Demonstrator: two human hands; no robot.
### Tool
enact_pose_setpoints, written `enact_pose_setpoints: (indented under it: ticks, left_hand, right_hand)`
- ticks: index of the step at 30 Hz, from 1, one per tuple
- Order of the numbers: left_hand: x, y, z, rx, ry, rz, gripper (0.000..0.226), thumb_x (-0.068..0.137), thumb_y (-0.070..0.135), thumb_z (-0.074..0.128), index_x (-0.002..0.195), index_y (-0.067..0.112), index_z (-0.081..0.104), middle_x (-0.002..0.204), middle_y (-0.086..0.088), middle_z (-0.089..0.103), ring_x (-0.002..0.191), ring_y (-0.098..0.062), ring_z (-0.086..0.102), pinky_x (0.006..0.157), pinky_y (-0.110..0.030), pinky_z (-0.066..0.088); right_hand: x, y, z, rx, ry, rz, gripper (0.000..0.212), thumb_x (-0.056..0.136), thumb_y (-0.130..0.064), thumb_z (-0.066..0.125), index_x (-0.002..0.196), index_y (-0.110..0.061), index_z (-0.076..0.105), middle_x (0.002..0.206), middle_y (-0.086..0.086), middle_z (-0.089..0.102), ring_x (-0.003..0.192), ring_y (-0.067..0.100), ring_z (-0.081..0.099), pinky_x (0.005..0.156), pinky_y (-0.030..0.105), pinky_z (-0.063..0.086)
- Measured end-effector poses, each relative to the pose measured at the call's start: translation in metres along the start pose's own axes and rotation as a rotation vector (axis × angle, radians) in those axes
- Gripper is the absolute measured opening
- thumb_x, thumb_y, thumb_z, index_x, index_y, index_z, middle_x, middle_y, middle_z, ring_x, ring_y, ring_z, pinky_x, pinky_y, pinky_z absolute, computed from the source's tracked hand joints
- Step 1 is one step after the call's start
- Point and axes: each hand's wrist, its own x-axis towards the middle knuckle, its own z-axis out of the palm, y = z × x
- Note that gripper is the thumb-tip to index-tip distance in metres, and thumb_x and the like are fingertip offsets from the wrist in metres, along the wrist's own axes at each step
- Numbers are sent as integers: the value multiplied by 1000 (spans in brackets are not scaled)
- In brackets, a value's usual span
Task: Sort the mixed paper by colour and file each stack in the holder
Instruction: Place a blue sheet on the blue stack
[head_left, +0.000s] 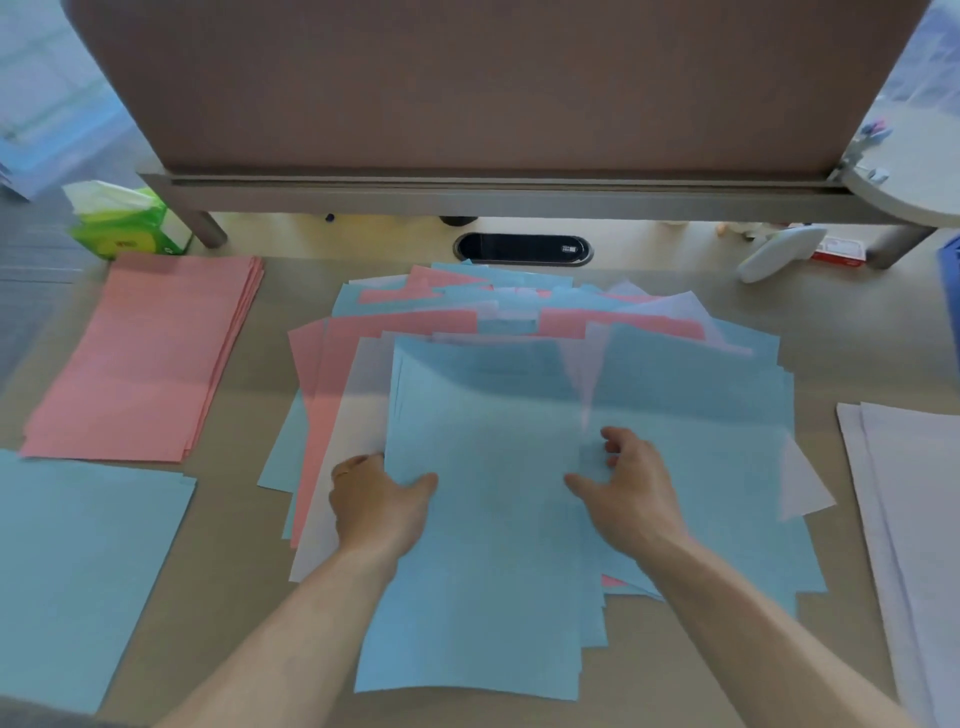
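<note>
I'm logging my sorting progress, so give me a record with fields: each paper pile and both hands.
Mixed pile: centre of desk, three colours overlapping
Pink stack: far left
Blue stack: near left
White stack: right edge
Left hand: grips top blue sheet by its left edge
Right hand: rests on that sheet

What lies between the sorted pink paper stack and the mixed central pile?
Only a bare strip of beige desk separates the pink paper stack from the mixed pink-blue-white paper pile; head view.
</note>
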Motion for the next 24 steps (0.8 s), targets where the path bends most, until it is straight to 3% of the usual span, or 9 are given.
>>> enact_pose_setpoints:
  ticks: [3, 7, 10, 14, 17, 20, 22, 24]
  left_hand:
    - [0, 14, -9, -108, -62, -39, 20, 74, 21, 81, 87, 20, 66, 96, -4, 71, 81, -23, 71, 67, -32, 59]
    - [9, 13, -6, -210, -60, -77, 43, 76, 15, 83, 107, 14, 54, 95, 1, 66, 87, -25, 69, 81, -44, 60]
    - [6, 10, -5, -104, -35, 84, 45, 84, 18, 76, 116, 25, 46, 95, 12, 61, 87, -19, 65, 70, -32, 53]
    - [-2, 8, -3, 31, -83, 369, 12, 97, 13, 59, 104, 22, 64, 93, 8, 70, 82, -15, 65, 55, -11, 40]
    - [-2, 14, -12, 38, -26, 533, 17, 100, 11, 56, 105, 25, 64, 91, 17, 68, 78, -6, 61, 61, -14, 40]
    - [7, 37, -41, -83, 22, 612, 28, 97, 12, 60, 98, 39, 66, 82, 16, 73, 73, -5, 67, 68, -23, 54]
    - [10, 63, -59, -291, -25, 635, 37, 97, 7, 62, 97, 43, 69, 85, 22, 76, 77, 2, 71, 70, -25, 57]
    - [12, 86, -54, -467, -166, 571, 30, 101, 1, 57, 108, 28, 69, 92, 18, 78, 86, -2, 74, 72, -21, 58]
  right_hand:
    - [-6, -6, 12, 23, 7, 31, 81, 80, -24, 81, 148, -9, 39, 137, 10, 45, 125, 24, 51, 108, 32, 39]
    - [-7, -5, 15, 29, 18, 23, 76, 80, -23, 81, 145, -9, 43, 132, 7, 46, 118, 22, 54, 103, 33, 44]
    - [-6, -7, 12, 18, 15, 23, 68, 82, -23, 80, 141, -11, 47, 130, 5, 45, 107, 17, 54, 94, 26, 43]
    - [-7, -6, 16, 25, -8, 18, 59, 79, -24, 80, 131, -15, 54, 126, 3, 51, 98, 14, 54, 88, 25, 44]
    - [-7, -6, 18, 105, -40, 39, 75, 77, -30, 84, 141, -18, 47, 125, 1, 59, 106, 15, 60, 90, 29, 49]
    - [-10, -16, 15, 208, -99, 40, 83, 75, -39, 85, 144, -21, 43, 119, -5, 60, 106, 13, 61, 90, 29, 51]
    - [-11, -24, 9, 401, -151, 24, 64, 79, -39, 83, 132, -21, 54, 112, -6, 68, 98, 10, 68, 81, 26, 54]
    - [-10, -30, -5, 621, -166, -2, 34, 85, -28, 79, 115, -14, 68, 101, -1, 77, 88, 11, 74, 73, 27, 57]
